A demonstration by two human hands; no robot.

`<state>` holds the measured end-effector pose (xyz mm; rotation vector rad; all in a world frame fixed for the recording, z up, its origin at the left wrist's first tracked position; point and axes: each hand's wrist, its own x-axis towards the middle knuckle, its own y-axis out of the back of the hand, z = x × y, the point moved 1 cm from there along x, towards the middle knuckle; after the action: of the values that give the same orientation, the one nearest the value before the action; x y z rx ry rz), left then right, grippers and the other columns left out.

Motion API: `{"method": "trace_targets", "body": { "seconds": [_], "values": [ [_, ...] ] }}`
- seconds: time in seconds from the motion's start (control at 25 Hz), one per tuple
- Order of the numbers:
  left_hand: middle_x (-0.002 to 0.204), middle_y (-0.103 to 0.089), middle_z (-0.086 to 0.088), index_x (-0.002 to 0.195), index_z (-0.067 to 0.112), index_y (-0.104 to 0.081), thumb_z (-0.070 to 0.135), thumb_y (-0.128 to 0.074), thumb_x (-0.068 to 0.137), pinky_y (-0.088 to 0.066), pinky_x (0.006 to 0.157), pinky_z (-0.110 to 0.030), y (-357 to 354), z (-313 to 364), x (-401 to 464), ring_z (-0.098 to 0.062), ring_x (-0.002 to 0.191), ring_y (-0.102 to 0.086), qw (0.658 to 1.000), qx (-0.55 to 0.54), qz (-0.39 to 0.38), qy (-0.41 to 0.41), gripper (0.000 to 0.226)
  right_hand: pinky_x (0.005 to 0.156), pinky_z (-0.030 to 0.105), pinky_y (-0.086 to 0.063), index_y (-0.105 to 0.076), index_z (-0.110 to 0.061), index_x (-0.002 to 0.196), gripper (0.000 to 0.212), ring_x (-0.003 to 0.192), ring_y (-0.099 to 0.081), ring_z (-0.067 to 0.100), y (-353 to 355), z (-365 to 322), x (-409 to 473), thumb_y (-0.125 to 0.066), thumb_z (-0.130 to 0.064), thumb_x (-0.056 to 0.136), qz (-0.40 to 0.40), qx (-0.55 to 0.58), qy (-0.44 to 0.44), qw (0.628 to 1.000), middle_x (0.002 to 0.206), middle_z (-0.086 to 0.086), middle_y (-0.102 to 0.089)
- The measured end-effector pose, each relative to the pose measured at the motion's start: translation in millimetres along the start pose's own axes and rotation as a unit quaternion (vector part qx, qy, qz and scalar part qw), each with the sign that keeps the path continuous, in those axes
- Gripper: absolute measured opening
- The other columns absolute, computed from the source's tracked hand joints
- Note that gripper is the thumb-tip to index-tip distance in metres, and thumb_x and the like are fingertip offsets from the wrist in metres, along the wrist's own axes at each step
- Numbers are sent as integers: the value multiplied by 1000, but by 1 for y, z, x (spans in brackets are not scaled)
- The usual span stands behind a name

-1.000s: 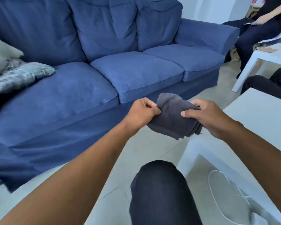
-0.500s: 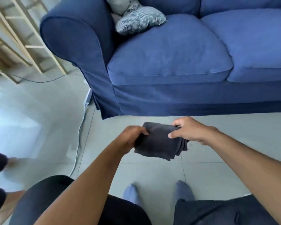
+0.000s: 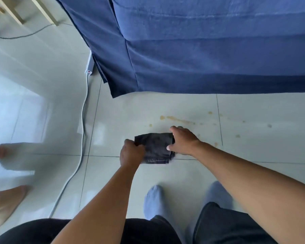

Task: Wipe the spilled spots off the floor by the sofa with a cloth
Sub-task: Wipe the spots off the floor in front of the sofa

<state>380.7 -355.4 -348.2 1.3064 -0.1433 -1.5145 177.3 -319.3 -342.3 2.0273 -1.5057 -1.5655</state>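
My left hand (image 3: 131, 153) pinches the near-left edge of the folded dark cloth (image 3: 155, 147); my right hand (image 3: 182, 140) grips its right side, fingers curled over the top. Cloth low over the pale tile floor (image 3: 148, 175); contact unclear. Yellowish spilled spots (image 3: 180, 120) just beyond, before the blue sofa (image 3: 201, 59). Grey cable (image 3: 84, 120) left

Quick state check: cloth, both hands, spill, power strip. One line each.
Dark grey folded cloth: folded, gripped by both hands, low over the floor; contact unclear.
Left hand: closed on the cloth's left edge.
Right hand: gripping the cloth's right side.
Yellowish spilled spots: unwiped, on the tile beyond the cloth.
White power strip: on the floor by the sofa corner.
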Motion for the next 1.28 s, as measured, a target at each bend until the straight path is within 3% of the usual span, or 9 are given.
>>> {"method": "trace_targets", "body": {
  "seconds": [0.08,0.16,0.28,0.48,0.6,0.76,0.92,1.08,1.28],
  "values": [
    [142,-50,-16,141,6,-40,26,-58,84,-40,107,-45,-3,-15,29,-36,133,-44,994,94,27,-48,63,109,48,-40,-41,-10,145,66,140,-38,35,-24,-4,13,-67,-33,90,37,-100,90,990,153,13,-43],
    [164,-20,-15,155,8,-20,24,-57,84,-21,122,-45,-12,-35,54,-31,152,-16,986,145,-10,-85,81,119,53,-28,-37,-9,151,67,151,-23,37,-63,-9,23,-62,-33,94,40,-142,186,971,164,17,-28],
    [169,1,-12,159,15,-10,18,-51,89,-9,125,-46,-28,-57,70,-27,156,3,981,141,-12,-134,82,121,65,-10,-27,-16,158,68,156,-2,40,-119,-14,44,-54,-37,99,36,-150,191,970,169,18,-10],
    [166,0,-21,159,23,-16,26,-41,89,-5,121,-57,-55,-53,76,-39,153,2,977,136,55,-156,74,113,74,11,-12,-31,160,69,154,18,38,-110,-41,113,-41,-51,100,70,-169,127,975,171,9,9],
    [167,0,-20,159,23,-16,32,-38,98,-7,122,-59,-58,-54,81,-40,153,1,969,170,68,-165,66,113,75,11,-10,-33,160,68,154,19,37,-82,-43,145,-38,-52,101,68,-199,130,969,171,8,11],
    [167,7,-17,160,23,-2,41,-35,100,-6,124,-53,-47,-67,93,-36,154,6,939,244,48,-237,71,116,72,7,-10,-33,161,64,155,18,32,-70,-35,158,-35,-49,104,76,-208,138,965,171,8,9],
    [166,15,-17,160,21,4,45,-36,100,-5,124,-53,-39,-63,93,-37,154,12,931,280,10,-233,76,118,70,5,-13,-31,160,66,155,17,33,-58,-43,152,-44,-39,102,60,-176,107,977,170,10,11],
    [165,16,-22,159,19,4,42,-41,99,-8,123,-56,-38,-55,92,-41,153,12,931,292,-7,-217,79,120,67,-1,-14,-24,161,71,154,13,39,-88,-29,107,-49,-38,101,83,-192,133,969,170,16,7],
    [164,15,-25,159,26,2,41,-43,98,-11,121,-59,-41,-49,92,-44,152,10,931,295,-3,-215,77,119,67,4,-9,-28,161,65,154,18,35,-74,-39,137,-39,-40,105,69,-172,99,978,170,10,12]
  ]
}}
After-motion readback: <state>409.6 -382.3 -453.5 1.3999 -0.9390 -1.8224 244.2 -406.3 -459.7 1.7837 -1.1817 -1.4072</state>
